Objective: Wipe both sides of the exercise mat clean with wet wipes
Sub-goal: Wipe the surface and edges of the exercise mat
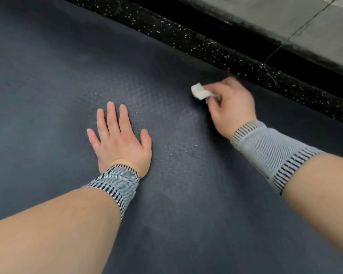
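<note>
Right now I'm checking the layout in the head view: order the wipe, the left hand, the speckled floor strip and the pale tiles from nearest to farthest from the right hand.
1. Wipe: pinched in the right hand.
2. Speckled floor strip: just beyond the mat's edge.
3. Left hand: flat on the mat, across to the left.
4. Pale tiles: top right, past the strip.

Two bare forearms, each with a grey knitted wrist band (115,182) edged in black-and-white stripes; the right band (269,153), at frame right, looks paler.
</note>
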Motion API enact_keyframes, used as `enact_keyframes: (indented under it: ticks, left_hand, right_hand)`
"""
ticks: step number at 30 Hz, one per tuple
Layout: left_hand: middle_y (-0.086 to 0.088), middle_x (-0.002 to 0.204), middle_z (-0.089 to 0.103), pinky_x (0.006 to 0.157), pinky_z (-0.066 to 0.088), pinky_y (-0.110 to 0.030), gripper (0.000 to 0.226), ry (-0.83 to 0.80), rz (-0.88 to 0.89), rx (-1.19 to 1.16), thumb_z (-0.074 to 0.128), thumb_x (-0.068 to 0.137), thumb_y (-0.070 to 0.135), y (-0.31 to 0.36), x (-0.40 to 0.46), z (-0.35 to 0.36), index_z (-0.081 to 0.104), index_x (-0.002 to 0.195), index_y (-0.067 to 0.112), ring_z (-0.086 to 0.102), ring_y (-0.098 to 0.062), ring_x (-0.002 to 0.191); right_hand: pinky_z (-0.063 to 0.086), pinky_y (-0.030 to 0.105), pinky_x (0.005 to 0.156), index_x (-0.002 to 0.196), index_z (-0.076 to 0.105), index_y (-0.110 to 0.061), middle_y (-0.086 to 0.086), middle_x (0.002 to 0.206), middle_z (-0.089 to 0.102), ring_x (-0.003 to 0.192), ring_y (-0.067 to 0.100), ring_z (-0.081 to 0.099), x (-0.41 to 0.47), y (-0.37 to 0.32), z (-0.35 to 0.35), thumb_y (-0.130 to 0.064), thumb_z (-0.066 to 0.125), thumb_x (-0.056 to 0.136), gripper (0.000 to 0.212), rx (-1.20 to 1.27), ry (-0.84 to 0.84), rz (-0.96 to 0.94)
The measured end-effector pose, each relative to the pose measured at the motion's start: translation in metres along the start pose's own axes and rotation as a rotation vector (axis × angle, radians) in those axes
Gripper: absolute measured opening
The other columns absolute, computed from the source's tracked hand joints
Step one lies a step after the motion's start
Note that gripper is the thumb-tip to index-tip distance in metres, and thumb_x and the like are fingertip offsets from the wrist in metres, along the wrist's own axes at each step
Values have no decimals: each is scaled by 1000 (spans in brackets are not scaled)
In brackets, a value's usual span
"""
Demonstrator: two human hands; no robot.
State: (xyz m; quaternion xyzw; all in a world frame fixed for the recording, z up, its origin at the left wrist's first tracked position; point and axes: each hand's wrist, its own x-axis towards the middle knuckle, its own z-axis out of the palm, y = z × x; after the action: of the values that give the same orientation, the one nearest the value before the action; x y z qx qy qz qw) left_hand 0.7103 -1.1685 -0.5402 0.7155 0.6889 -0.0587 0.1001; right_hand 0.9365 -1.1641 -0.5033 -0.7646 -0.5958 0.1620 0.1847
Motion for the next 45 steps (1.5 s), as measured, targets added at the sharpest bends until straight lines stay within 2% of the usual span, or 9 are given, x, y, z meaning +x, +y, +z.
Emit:
enact_keyframes:
  ticks: [4, 12, 18, 22, 26, 31, 34, 40, 45]
  left_hand:
    - [-4, 163, 4, 117, 7, -56, 78, -3, -4, 6, 16, 85, 54, -1, -1, 1, 12, 154, 17, -1, -25, 148]
    - [-4, 163, 5, 116, 7, -56, 78, -18, -5, -19, 18, 85, 54, -2, -1, 1, 13, 153, 16, -1, -24, 148]
    - [-4, 163, 4, 116, 6, -57, 78, -40, -1, -26, 18, 85, 54, -2, -2, 1, 12, 154, 16, -2, -25, 148]
    - [-4, 163, 3, 115, 4, -56, 78, -47, 3, -30, 18, 85, 53, -3, -1, 1, 12, 153, 16, -3, -24, 147]
    - [-6, 162, 7, 115, 6, -57, 77, -45, 4, -49, 21, 85, 53, -3, -2, -1, 15, 153, 15, 0, -26, 148]
    - [-3, 162, 4, 115, 3, -56, 77, -52, 4, -59, 21, 85, 53, -2, 0, 0, 13, 152, 16, -3, -23, 147]
    - [-3, 162, 3, 115, 1, -55, 77, -47, 5, -60, 21, 85, 53, -3, -1, 1, 13, 152, 16, -3, -22, 147]
    - [-7, 162, 9, 113, -1, -53, 76, -29, 9, -66, 25, 86, 51, -3, -1, -2, 17, 152, 13, 1, -23, 146]
    - [-6, 162, 8, 114, 2, -55, 76, -41, 6, -82, 26, 87, 51, -3, 0, -3, 17, 153, 13, 0, -25, 147]
  right_hand:
    - [38, 28, 84, 117, 64, -20, 10, 117, 55, 100, 28, 56, 37, 6, 4, -16, 48, 90, 31, -100, 103, 224]
    - [52, 41, 66, 96, 73, -8, 13, 85, 61, 76, 34, 59, -61, -34, 7, 3, 63, 77, 25, 53, -296, -211]
    - [32, 16, 77, 119, 62, -21, 5, 114, 54, 95, 21, 55, 38, -10, 7, -15, 49, 91, 31, -50, 112, 255]
    - [44, 29, 83, 114, 66, -15, 10, 108, 56, 94, 29, 56, 6, -34, 23, -10, 51, 88, 31, -54, -22, 133]
    - [48, 33, 71, 103, 72, -11, 10, 91, 60, 80, 30, 58, -47, -49, 13, 0, 60, 82, 27, 39, -259, -96]
    - [32, 13, 79, 117, 65, -20, 4, 109, 55, 93, 19, 56, 30, -24, 3, -12, 53, 90, 31, -36, 61, 188]
    - [29, 13, 78, 120, 63, -20, 6, 116, 53, 97, 22, 55, 44, -21, 11, -15, 49, 92, 32, -111, 63, 270]
    - [49, 34, 68, 106, 70, -12, 8, 91, 58, 79, 28, 57, -52, -51, 21, 1, 59, 81, 30, -28, -155, -25]
    - [44, 27, 67, 104, 70, -12, 10, 90, 57, 76, 28, 58, -41, -43, 7, 1, 59, 78, 32, -27, -166, -85]
